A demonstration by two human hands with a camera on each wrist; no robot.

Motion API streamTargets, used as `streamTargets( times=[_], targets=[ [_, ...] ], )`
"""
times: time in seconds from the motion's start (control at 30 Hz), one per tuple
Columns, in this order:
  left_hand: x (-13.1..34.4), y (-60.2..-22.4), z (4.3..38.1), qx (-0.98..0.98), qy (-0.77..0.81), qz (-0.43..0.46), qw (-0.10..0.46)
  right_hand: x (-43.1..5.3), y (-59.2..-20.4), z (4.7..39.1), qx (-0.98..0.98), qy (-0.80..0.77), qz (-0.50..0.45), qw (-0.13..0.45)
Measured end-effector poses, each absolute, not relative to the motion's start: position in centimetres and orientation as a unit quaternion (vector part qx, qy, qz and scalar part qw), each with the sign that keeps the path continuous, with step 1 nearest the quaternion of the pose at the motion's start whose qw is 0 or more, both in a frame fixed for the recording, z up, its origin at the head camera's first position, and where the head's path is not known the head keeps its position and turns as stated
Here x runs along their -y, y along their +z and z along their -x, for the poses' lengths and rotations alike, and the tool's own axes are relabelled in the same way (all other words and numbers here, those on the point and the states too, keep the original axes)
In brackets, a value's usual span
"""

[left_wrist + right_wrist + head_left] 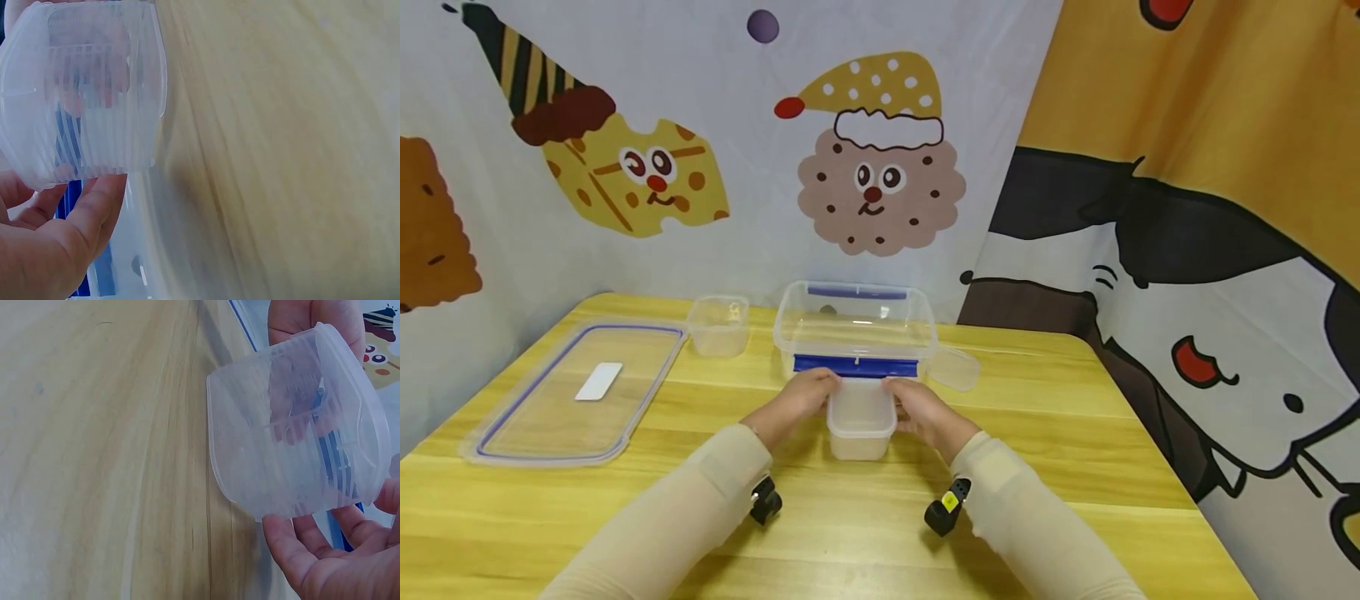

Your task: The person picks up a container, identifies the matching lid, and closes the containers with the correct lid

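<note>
A small clear plastic food container (861,425), with a whitish lid on its top, is held between both hands near the middle of the table. My left hand (797,406) grips its left side, and my right hand (928,414) grips the right side. In the left wrist view the ribbed wall of the small container (87,125) shows, with the left fingers (103,203) against it. The right wrist view has the right fingers (290,544) curled at the edge of the container (281,444), thumb near the lid rim.
Just behind the hands stands a large clear box (857,325) with blue clips. A loose small lid (955,368) lies at its right. Another small container (718,327) stands at the back left, beside a large blue-sealed lid (550,425) with a white label (598,382).
</note>
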State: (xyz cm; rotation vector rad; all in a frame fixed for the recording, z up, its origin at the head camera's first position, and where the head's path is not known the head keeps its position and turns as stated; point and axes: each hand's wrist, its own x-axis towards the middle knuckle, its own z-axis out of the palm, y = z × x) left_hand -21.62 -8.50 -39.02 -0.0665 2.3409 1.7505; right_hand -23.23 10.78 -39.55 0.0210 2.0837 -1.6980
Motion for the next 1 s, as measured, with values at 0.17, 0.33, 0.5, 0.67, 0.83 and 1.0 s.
streamTargets(
  times=[0.17,0.33,0.5,0.67,0.83,1.0],
  targets=[
    [8.44,-38.96,21.8,-0.768,0.627,0.028,0.126,-10.74,-39.53,23.37,-0.748,-0.624,-0.007,0.226],
    [8.54,-38.97,22.36,-0.747,0.646,0.029,0.151,-10.66,-39.4,23.41,-0.747,-0.625,-0.014,0.227],
    [8.47,-39.04,22.5,-0.737,0.656,0.039,0.158,-10.47,-39.29,23.42,-0.747,-0.624,-0.023,0.228],
    [8.34,-38.88,22.3,-0.735,0.66,0.041,0.15,-10.34,-39.11,23.28,-0.749,-0.624,-0.024,0.223],
    [8.09,-38.71,21.88,-0.739,0.658,0.046,0.136,-10.46,-39.1,23.1,-0.749,-0.624,-0.021,0.222],
    [8.01,-38.76,21.66,-0.747,0.649,0.057,0.129,-10.66,-39.25,22.99,-0.754,-0.62,-0.024,0.218]
  ],
)
